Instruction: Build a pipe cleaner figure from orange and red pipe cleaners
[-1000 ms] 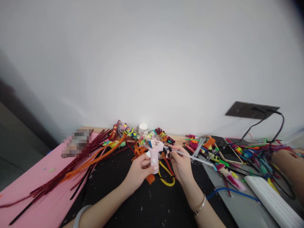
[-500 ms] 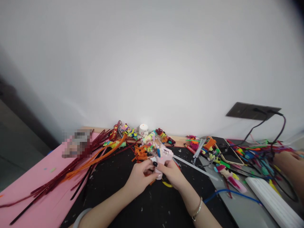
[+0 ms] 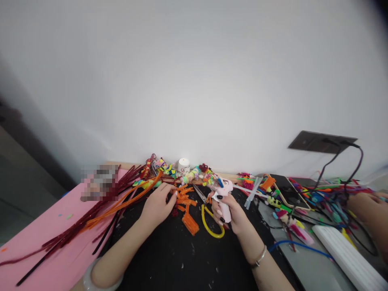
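My right hand (image 3: 232,212) grips a pale pink glue gun (image 3: 224,208) by its handle, nose tilted up and to the left, with a clear glue stick (image 3: 247,190) sticking out of its back. My left hand (image 3: 159,204) is at the left edge of a heap of orange pipe-cleaner pieces (image 3: 184,198); its thumb and fingertips are pinched together on one of them. A flat orange pipe-cleaner piece (image 3: 190,224) lies just below the heap. Between the hands are scissors (image 3: 200,194) and a bent yellow pipe cleaner (image 3: 207,227).
Dark red pipe cleaners (image 3: 87,216) lie across a pink board (image 3: 39,242) at left. A paper cup (image 3: 183,165) stands by the wall among small pipe-cleaner figures. To the right are a phone (image 3: 292,192), a white power strip (image 3: 348,256), cables and another person's hand (image 3: 365,206).
My hands have moved apart. The right one has carried the glue gun right and now grips its handle; the left has let go of it and moved left to the orange pieces.
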{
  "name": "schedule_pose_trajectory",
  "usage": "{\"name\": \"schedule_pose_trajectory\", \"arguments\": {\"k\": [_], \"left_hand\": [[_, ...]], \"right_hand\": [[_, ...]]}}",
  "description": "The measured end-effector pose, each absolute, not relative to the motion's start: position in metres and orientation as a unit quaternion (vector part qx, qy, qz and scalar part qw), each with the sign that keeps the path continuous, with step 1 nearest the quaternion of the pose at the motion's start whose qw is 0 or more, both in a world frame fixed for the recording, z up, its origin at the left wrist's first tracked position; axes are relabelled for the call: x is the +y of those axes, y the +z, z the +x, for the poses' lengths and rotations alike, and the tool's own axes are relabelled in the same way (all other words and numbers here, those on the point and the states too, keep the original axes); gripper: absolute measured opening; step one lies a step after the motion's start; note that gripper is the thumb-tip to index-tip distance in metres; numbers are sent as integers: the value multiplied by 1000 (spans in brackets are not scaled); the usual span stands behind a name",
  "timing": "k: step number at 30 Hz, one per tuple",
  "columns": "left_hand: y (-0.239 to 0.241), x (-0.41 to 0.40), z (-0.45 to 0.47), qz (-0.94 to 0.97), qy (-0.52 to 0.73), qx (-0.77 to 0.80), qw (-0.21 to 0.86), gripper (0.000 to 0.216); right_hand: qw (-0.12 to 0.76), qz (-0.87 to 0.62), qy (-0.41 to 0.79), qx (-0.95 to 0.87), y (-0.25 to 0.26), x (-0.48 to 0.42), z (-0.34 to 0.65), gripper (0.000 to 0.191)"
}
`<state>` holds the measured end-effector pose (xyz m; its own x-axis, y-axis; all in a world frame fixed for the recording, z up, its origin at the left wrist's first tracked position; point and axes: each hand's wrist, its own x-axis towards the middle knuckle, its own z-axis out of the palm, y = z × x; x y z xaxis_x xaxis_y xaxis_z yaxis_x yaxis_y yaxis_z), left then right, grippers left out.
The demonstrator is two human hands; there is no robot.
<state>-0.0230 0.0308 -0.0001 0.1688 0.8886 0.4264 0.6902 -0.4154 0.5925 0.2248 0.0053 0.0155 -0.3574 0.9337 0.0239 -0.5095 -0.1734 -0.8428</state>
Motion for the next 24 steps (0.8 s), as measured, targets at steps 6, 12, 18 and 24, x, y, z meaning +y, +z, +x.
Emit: {"name": "schedule_pose_trajectory", "arguments": {"k": [6,12,18,24], "left_hand": [[4,28,-22,801,311,490,145,19],[12,14,-17,875,244,372,189,33],[0,33,-27,789,334,498,136,25],[2,42,-38,785,264,536,164,26]], "right_hand": [[507,-290,707,-399,7,12,226,26],[500,-320,692,-411,5,9,229,26],[517,-326,681,-404,1,4,234,29],[524,-326,677,-402,-3,6,236,29]]}}
